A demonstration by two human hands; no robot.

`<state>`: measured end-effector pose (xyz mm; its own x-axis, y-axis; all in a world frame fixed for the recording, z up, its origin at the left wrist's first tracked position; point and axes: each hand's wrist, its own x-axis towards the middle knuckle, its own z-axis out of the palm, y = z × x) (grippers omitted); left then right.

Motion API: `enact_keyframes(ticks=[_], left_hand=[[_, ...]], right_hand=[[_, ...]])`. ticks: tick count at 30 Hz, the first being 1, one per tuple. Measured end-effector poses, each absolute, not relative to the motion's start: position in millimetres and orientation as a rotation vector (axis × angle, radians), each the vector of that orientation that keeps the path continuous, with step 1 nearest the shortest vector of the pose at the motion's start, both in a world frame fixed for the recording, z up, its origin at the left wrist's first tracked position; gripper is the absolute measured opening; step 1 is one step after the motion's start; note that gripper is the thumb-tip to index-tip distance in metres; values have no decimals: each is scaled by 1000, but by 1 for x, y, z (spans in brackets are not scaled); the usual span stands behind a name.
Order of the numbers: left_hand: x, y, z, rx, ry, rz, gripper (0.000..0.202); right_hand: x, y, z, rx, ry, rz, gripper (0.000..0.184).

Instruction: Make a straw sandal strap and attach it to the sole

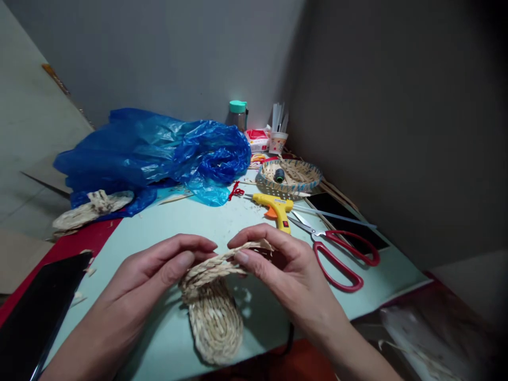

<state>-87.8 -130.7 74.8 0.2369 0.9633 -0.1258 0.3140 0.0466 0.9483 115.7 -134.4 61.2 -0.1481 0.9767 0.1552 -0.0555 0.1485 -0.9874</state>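
Between my hands is a small woven straw slipper [216, 323], its coiled oval sole hanging down toward the table's front edge. A braided straw strap [214, 268] crosses over its upper end. My left hand [159, 272] is closed at the left side of the strap, thumb and fingers pressed on the straw. My right hand [278, 259] pinches the loose right end of the braid between thumb and fingers. Just beyond my right hand lie a yellow glue gun [280, 207] and red-handled scissors [337, 243].
A crumpled blue plastic bag [159, 151] fills the back left, with another straw slipper [93, 210] beside it. A woven basket [291, 174] holds a thread spool [279, 175]. Behind stand a green-lidded bottle [237, 114] and a paper cup [278, 142]. A black flat panel [43, 312] lies left.
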Motion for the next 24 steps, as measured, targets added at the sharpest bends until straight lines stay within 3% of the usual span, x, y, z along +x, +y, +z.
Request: enact_keyframes(ticks=[7, 15, 19, 24], left_hand=[[-99, -142, 68, 1680, 1586, 859, 19], [-109, -133, 55, 1801, 1459, 819, 19], [-109, -133, 55, 1742, 1452, 807, 21], [-105, -130, 56, 1695, 1470, 815, 20]], right_hand=[[119, -134, 57, -1064, -1292, 1302, 7], [119, -135, 56, -1034, -1142, 1494, 11], [124, -132, 52, -1131, -1350, 1305, 10], [131, -129, 43, -1033, -1816, 747, 10]])
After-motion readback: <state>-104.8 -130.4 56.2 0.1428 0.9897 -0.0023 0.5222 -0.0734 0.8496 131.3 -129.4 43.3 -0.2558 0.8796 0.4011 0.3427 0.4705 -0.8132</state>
